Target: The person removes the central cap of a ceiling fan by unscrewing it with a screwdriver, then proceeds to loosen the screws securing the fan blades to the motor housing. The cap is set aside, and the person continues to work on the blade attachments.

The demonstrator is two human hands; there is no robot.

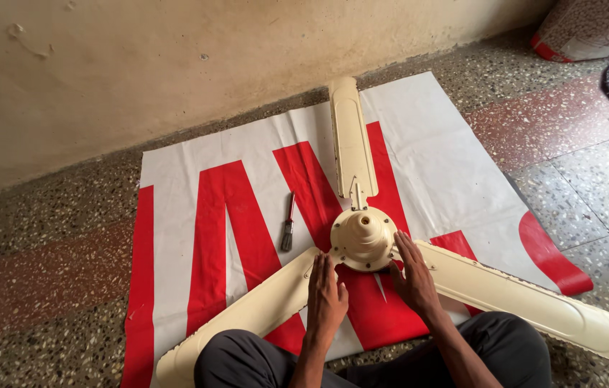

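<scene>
**Hands flat on the fan**

Head view: my left hand [327, 296] lies open on the blade at seven o'clock, my right hand [412, 275] open beside the fan [363, 237] hub; neither grips. The fan sits mid-sheet [189, 237]. Leaning could bend a blade. The brush [288, 224] lies at ten o'clock.

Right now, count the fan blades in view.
3: one blade points toward the wall, one lies under the left hand, one beside the right hand.

Soft, even daylight; sharp focus, faint shadows, slight edge distortion.
</scene>
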